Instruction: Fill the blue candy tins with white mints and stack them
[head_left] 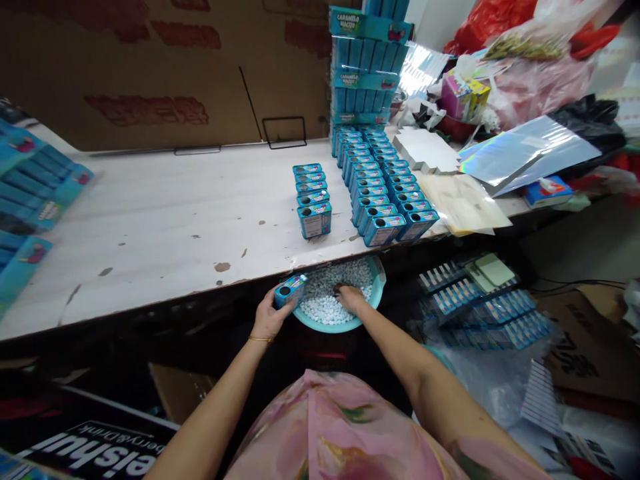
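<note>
My left hand [270, 315] grips a small blue candy tin [290, 291] at the left rim of a turquoise basin [379, 280]. The tin's top shows a dark round spot and a printed label. Small white candies [327, 308] fill much of the basin. Down among them is my right hand [351, 299], its fingers curled and partly hidden; a dark patch shows at the fingertips, and I cannot make out what they hold. Just beyond the basin, a short row of similar blue tins [315, 221] stands upright on the white table [200, 220].
Longer rows of tins [384, 230] stand to the right, before stacked blue display boxes [367, 80]. More display boxes [37, 180] sit at far left. A large cardboard box [200, 73] lines the back. Plastic sheets [530, 150] and bags crowd the right; packed trays [480, 300] lie lower right.
</note>
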{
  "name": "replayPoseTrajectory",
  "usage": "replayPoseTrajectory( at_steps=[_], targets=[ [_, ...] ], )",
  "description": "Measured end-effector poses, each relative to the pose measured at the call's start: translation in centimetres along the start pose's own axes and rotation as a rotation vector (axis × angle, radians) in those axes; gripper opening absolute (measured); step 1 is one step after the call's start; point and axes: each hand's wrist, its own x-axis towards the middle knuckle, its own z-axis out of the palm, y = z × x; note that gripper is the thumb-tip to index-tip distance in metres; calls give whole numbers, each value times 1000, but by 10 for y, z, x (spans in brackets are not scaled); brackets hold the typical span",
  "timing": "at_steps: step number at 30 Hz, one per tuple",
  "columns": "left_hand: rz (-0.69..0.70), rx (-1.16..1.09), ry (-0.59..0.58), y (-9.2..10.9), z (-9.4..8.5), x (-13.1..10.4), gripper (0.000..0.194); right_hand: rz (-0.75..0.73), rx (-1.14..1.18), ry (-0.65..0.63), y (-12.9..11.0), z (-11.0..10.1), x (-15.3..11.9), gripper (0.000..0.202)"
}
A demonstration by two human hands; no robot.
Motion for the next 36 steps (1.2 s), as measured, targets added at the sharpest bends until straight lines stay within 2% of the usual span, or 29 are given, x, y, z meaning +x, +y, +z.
replayPoseTrajectory(
  at_steps=[2,5,8,11,14,18,23,27,29,32,34,36],
  targets=[
    [-11,2,11,1,-2,-2,55,-34,83,16,4,3,6,35],
    [1,-14,11,-2,-3,-2,55,-104,175,50,18,-5,3,32],
    [38,-12,10,-6,2,1,54,-189,260,97,29,-29,-11,30],
    [117,30,-2,-6,11,5,47,-294,321,154,27,-62,-30,27],
    [205,70,-39,-1,23,10,42,-326,236,163,13,-95,-47,26],
    [246,139,-111,8,37,14,46,-315,-69,152,-15,-125,-64,28],
    [268,142,-145,12,43,15,48,-288,-431,138,-50,-141,-78,25],
    [276,138,-165,11,46,15,48,-315,-518,141,-77,-148,-86,26],
    [265,141,-157,10,47,15,47,-344,-534,158,-83,-151,-89,26],
    [255,96,-130,7,44,14,45,-360,-546,214,-66,-154,-91,26],
    [251,47,-100,4,37,11,42,-325,-527,230,-40,-148,-88,25],
    [238,18,-71,2,27,7,41,-219,-457,181,-10,-131,-79,27]
  ],
)
